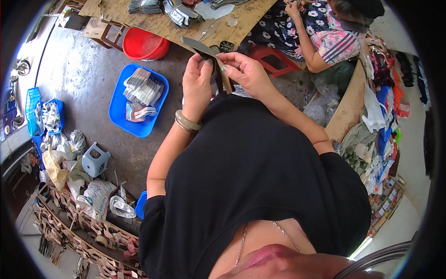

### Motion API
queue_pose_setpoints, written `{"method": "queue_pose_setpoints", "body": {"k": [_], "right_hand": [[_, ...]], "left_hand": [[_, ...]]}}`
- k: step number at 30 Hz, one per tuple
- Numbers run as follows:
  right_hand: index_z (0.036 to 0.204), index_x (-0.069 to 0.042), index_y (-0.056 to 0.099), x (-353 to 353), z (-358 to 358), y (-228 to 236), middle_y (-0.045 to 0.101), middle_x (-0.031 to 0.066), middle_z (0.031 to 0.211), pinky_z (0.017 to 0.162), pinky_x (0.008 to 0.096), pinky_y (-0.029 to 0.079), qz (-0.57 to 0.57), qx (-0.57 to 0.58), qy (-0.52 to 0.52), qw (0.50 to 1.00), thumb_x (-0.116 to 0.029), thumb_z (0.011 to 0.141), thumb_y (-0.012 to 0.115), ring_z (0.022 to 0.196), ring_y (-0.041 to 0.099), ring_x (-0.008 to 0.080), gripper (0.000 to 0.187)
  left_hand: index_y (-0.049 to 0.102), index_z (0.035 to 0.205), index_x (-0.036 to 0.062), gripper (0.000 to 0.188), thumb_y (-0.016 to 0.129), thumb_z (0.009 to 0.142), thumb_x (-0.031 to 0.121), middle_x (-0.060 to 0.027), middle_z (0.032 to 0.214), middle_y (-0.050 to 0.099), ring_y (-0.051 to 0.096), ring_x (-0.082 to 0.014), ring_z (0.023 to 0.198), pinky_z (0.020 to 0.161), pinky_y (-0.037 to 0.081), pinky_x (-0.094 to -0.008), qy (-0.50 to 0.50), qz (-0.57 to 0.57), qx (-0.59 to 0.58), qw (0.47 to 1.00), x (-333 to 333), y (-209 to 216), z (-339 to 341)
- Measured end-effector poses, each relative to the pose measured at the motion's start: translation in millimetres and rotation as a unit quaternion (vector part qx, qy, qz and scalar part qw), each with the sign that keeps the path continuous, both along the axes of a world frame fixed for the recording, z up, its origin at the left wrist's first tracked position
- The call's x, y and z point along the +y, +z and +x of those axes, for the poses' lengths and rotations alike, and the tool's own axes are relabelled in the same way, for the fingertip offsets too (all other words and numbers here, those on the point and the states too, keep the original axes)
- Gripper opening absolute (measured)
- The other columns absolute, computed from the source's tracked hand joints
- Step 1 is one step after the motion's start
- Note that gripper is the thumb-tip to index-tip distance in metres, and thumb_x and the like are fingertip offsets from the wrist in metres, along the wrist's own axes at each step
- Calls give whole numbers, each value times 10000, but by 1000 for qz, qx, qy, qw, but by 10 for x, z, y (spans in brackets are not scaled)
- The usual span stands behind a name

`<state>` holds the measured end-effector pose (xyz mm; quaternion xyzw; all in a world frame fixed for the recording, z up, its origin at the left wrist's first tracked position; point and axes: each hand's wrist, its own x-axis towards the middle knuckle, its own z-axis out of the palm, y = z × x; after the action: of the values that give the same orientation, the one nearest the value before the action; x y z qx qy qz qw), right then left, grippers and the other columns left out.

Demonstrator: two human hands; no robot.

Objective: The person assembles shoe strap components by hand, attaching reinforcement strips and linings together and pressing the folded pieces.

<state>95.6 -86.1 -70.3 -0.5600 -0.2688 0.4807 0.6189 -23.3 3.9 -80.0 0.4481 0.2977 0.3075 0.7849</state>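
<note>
Both my hands are raised in front of my chest, near the table's front edge. Between them is a flat, grey-beige piece shaped like a shoe insole point(199, 47), tilted up, with a dark strip point(215, 74) along it. My left hand point(197, 83), a bangle at its wrist, closes on the piece from the left, thumb against the dark strip. From the right, the bent fingers and thumb of my right hand point(248, 74) pinch it. The piece's lower end comes close to my black shirt; fingers partly hide its middle.
Stacked grey pieces point(180, 14) lie on the wooden table point(253, 21). On the floor at left are a red bucket point(132, 44), a blue bin point(119, 100) with bundled strips point(144, 88), and a grey stool point(96, 160). Another person point(341, 39) sits at far right.
</note>
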Motion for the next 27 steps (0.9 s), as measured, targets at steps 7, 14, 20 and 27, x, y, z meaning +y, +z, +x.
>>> {"method": "queue_pose_setpoints", "body": {"k": [7, 14, 20, 27], "right_hand": [[1167, 40, 557, -11, 86, 143, 657, 74, 924, 706, 234, 525, -59, 22, 32, 997, -120, 964, 470, 761, 636, 103, 273], [1209, 52, 527, -89, 260, 210, 669, 119, 903, 706, 235, 525, -63, 56, 49, 995, -112, 972, 455, 722, 632, 121, 297], [1178, 19, 541, -24, 174, 197, 644, 81, 958, 686, 247, 533, -27, 51, 29, 998, -93, 961, 460, 750, 633, 111, 257], [1137, 26, 560, 42, 45, -58, 637, 61, 980, 719, 253, 532, -4, 61, 74, 995, -62, 919, 548, 850, 612, 103, 236]], "left_hand": [[544, 1133, -15, 207, 476, 959, 72, -32, 933, 642, 593, -69, 802, 737, 480, -211, -29, -16, 36, 999, 98, -59, -22], [412, 1301, 37, 363, 441, 939, 40, -124, 936, 659, 646, -152, 735, 650, 514, -238, 51, -1, 98, 994, 487, -371, -260], [468, 1282, 48, 377, 414, 913, -7, -130, 955, 662, 626, -132, 672, 603, 502, -229, -35, 23, 95, 995, 418, -465, -378], [578, 1180, -19, 292, 470, 984, 169, -87, 1111, 623, 602, -150, 972, 840, 491, -274, -64, -133, -69, 987, 97, -53, -178]]}}
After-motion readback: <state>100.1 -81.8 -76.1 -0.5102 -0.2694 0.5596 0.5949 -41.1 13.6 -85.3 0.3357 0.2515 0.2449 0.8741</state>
